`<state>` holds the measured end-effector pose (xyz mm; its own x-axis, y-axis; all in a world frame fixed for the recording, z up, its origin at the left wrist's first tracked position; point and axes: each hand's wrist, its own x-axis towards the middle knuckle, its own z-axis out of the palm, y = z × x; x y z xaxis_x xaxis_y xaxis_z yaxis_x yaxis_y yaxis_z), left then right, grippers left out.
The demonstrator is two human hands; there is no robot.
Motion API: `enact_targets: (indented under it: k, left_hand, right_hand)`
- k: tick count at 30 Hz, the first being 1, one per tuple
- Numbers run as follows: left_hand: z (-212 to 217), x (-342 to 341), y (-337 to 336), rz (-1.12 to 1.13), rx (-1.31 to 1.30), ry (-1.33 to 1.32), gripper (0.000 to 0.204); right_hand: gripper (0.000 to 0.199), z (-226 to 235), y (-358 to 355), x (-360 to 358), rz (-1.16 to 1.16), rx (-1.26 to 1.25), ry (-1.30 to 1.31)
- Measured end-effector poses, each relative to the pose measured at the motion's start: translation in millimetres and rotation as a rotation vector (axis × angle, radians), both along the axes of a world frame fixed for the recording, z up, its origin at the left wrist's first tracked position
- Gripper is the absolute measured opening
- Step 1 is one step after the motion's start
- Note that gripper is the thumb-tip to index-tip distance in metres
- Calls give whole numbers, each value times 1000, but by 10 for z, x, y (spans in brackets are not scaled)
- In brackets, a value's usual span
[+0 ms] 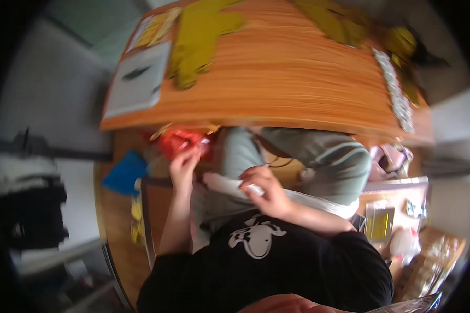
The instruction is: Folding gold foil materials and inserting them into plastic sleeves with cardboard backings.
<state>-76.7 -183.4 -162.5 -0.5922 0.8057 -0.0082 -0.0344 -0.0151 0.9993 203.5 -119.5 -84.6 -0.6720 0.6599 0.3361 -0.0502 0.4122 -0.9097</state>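
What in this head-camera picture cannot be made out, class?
- Left hand: motion blur hides whether it grips the red packet.
- Right hand: the white thing at its fingers is blurred.
- Items beside the wooden table, lower right: too small and blurred.

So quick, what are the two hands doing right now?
Left hand: fingers closed on a red packet.
Right hand: curled around a white object; the blur hides what it is.

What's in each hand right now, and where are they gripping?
The left hand pinches the lower edge of a red packet. The right hand closes on a white strip at its right end; blur hides finer detail.
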Motion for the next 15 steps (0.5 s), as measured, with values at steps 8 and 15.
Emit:
enact_targets:
  k: [8, 15]
  left_hand:
    - [0, -873, 137, 155, -78, 998, 16]
    - [-418, -632, 241, 8, -550, 1172, 14]
  right_hand:
    - [10, -74, -118, 195, -57, -205, -185]
    - [4, -258, -185, 392, -112, -293, -224]
